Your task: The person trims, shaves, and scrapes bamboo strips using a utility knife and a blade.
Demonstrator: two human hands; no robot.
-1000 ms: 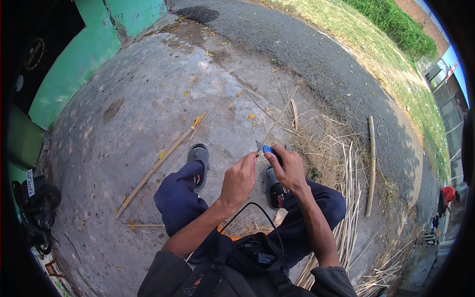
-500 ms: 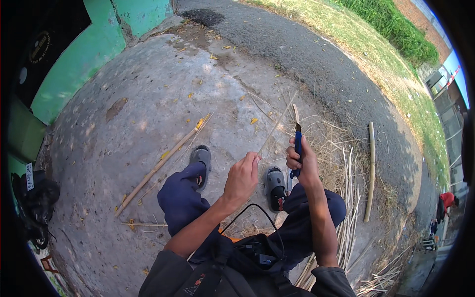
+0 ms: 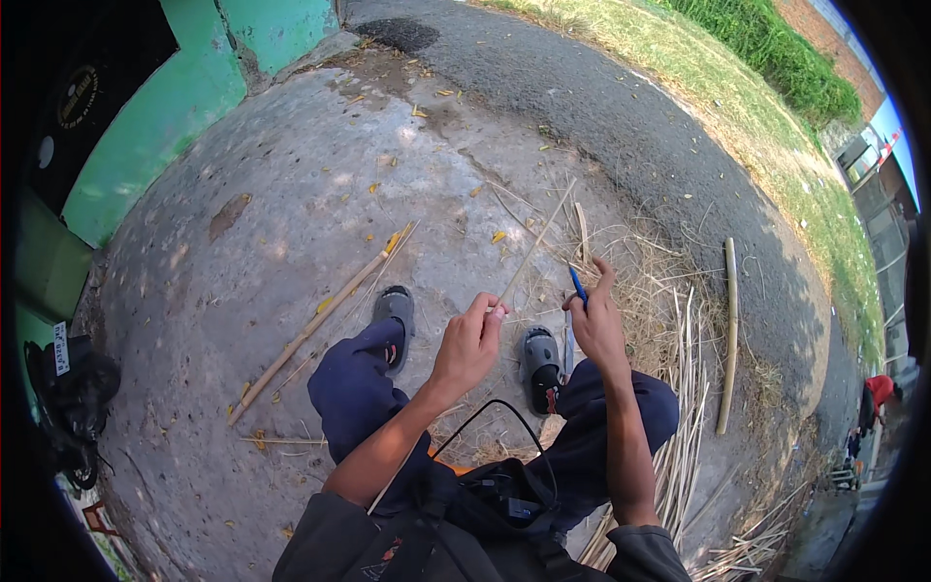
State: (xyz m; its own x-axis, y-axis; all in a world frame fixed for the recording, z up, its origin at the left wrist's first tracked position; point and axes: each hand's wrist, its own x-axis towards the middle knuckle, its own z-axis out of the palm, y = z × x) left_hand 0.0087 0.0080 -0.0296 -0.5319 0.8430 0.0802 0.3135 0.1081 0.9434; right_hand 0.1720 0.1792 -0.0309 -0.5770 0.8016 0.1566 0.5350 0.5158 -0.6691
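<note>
We hold a thin bamboo strip (image 3: 531, 250) with the left hand (image 3: 467, 341): the fingertips (image 3: 493, 312) are pinched narrowly around its near end, and the strip runs up and away from them over the concrete ground (image 3: 291, 194). The right hand (image 3: 596, 325) is closed around a blue-handled knife (image 3: 577, 286), gripped between thumb and forefinger, with the remaining fingers partly raised. The knife sits just beside the left fingertips, apart from the strip; we cannot tell whether any blade edge touches it.

Status, as we judge it: a pile of split strips (image 3: 669, 388) lies to the right of the right-hand fingers, which suggests a good part of the splitting or trimming is done. The strip in hand appears to be mid-process. A thick bamboo pole (image 3: 727, 335) further right of the fingers, and a longer stick (image 3: 320, 325) to the left of the left-hand fingers, look unworked and likely remain.
</note>
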